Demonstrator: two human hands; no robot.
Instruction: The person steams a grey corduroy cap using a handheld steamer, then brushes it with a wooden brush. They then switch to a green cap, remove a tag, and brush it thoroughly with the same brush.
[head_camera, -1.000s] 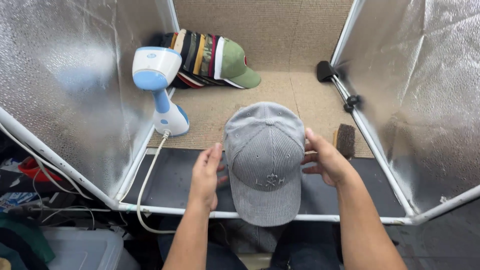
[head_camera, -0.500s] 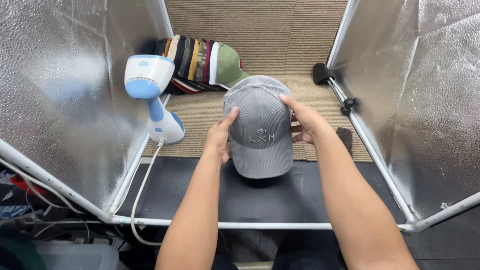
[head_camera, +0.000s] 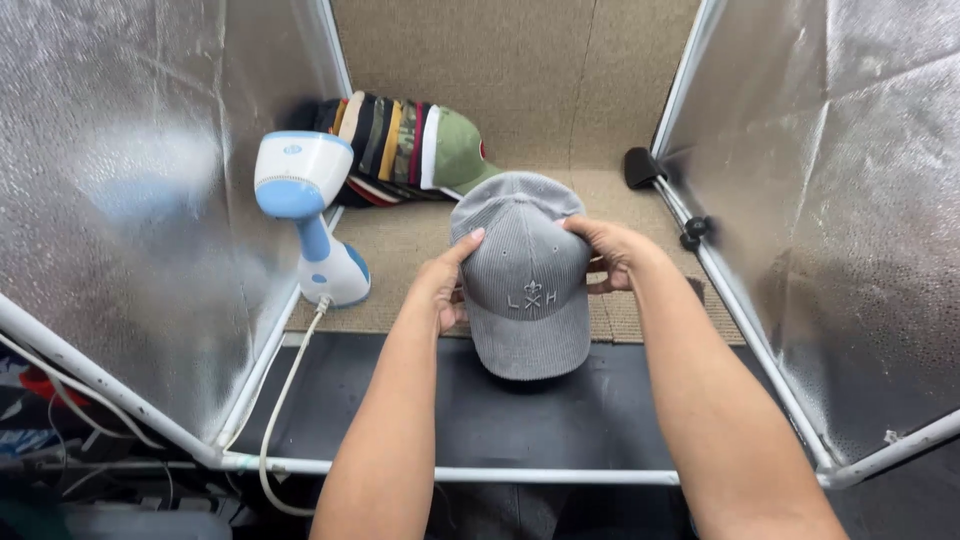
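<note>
A grey corduroy baseball cap with a small embroidered emblem on its front sits upright in the middle of the booth, brim toward me. My left hand grips its left side, thumb on the crown. My right hand holds the right side, fingers curled over the crown's edge. Under the cap lies a tan carpet-like mat, with a dark surface nearer me.
A white and blue handheld garment steamer stands to the left, its cord trailing toward me. A row of stacked caps lies at the back left. Silver reflective panels on a white tube frame wall both sides; a black knob sits back right.
Both hands have carried the cap away from me, onto the tan mat, and tilted it so its front and emblem face up. My fingers have shifted higher on the crown.
</note>
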